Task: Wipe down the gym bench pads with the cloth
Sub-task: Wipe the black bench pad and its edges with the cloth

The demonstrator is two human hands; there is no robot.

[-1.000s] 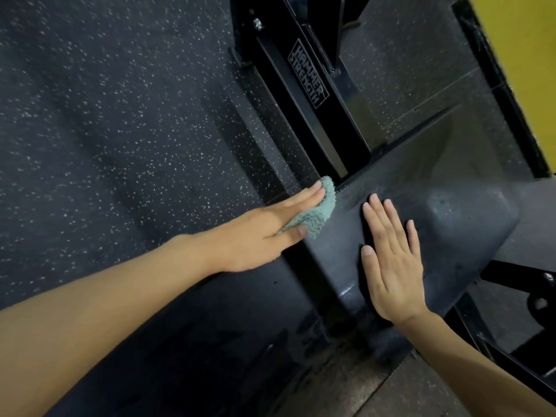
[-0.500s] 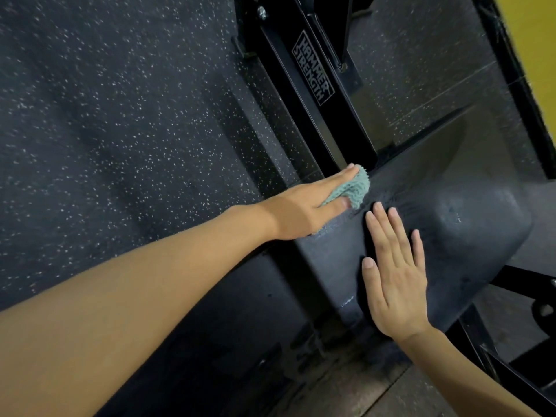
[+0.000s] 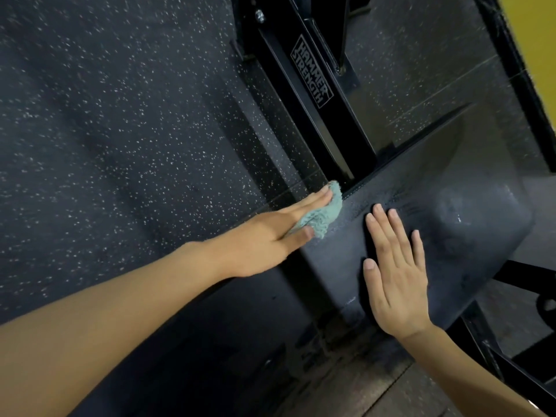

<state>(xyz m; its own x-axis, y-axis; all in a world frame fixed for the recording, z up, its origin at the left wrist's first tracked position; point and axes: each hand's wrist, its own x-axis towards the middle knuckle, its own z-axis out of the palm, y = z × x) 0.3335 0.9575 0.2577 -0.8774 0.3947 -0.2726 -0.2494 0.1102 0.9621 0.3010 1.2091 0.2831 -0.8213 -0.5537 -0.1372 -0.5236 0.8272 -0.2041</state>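
Note:
A black bench pad (image 3: 469,212) slants across the right half of the view, its surface showing damp streaks. My left hand (image 3: 264,242) pinches a crumpled teal cloth (image 3: 326,216) between its fingers and thumb and presses it against the pad's upper left edge. Flat on the pad a little to the right of the cloth lies my right hand (image 3: 397,284), fingers straight and spread. A second dark padded surface (image 3: 210,341) lies below my left forearm.
A black steel frame post (image 3: 319,85) labelled Hammer Strength rises just behind the pad's edge by the cloth. Black frame struts (image 3: 526,380) run under the pad at lower right. Speckled rubber flooring (image 3: 120,115) fills the left; a yellow wall (image 3: 535,40) is top right.
My left hand slid the cloth up and right along the pad's edge, then back down and left. My right hand stayed flat on the pad.

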